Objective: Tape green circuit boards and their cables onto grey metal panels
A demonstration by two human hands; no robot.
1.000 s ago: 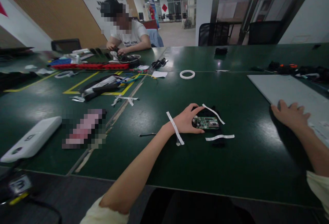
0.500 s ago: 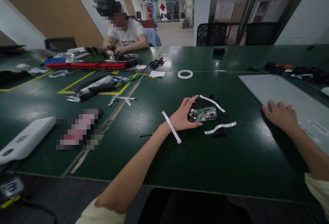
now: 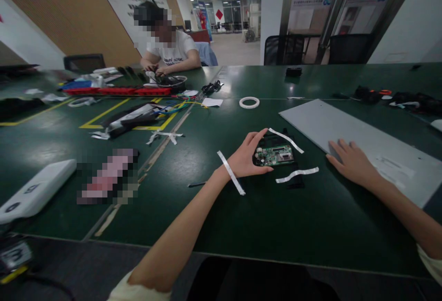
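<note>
My left hand [image 3: 243,157] curls around the left end of a green circuit board [image 3: 274,155], index finger along its far side and thumb along its near side. The board lies on black pieces [image 3: 296,182] that are hard to make out. One white tape strip [image 3: 286,140] crosses the board's far right corner, and another tape strip [image 3: 297,175] lies on the near side. A third tape strip [image 3: 231,173] runs across my left wrist. My right hand [image 3: 354,163] rests with fingers stretched out on the near left edge of a light grey panel [image 3: 341,124].
The green table [image 3: 241,227] bears a tape roll [image 3: 249,102], a white device [image 3: 37,188], a blurred-out pink object [image 3: 108,174] and a black bundle with wires [image 3: 131,119]. A co-worker [image 3: 176,54] sits across the table, hands on a dark item.
The grey panel has slid left, closer to the circuit board, with my right hand on its edge moving the same way. My left hand and the board have stayed put.
</note>
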